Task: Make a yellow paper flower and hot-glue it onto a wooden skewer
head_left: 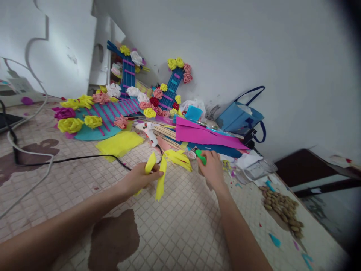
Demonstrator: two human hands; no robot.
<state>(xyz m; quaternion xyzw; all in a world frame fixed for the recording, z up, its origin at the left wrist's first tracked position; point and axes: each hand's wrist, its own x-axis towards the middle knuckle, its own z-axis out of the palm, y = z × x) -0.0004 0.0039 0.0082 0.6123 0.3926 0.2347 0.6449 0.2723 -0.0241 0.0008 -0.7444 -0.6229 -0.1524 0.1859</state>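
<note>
My left hand [142, 177] is closed on yellow crepe paper strips [160, 180], which stick out above and below the fingers. Close by on the table lies a small pile of cut yellow strips [180, 160]. The fingers of my right hand [211, 165] are wrapped round a green-handled tool [201, 157] at the table surface; its kind is mostly hidden. Beside that tool sits a small round roll [191, 154]. A white glue gun [149, 132] rests behind the strips, its black cord running left. Flat yellow crepe sheets [121, 143] lie left of the glue gun.
Guitar-shaped decorations with paper flowers [107, 113] stand along the back. Thin wooden sticks [166, 131] and magenta sheets [205, 135] lie behind my hands. A blue bag [239, 116] leans at the wall. Peanuts [282, 209] and scraps are at right; a white cable [42, 180] crosses the left.
</note>
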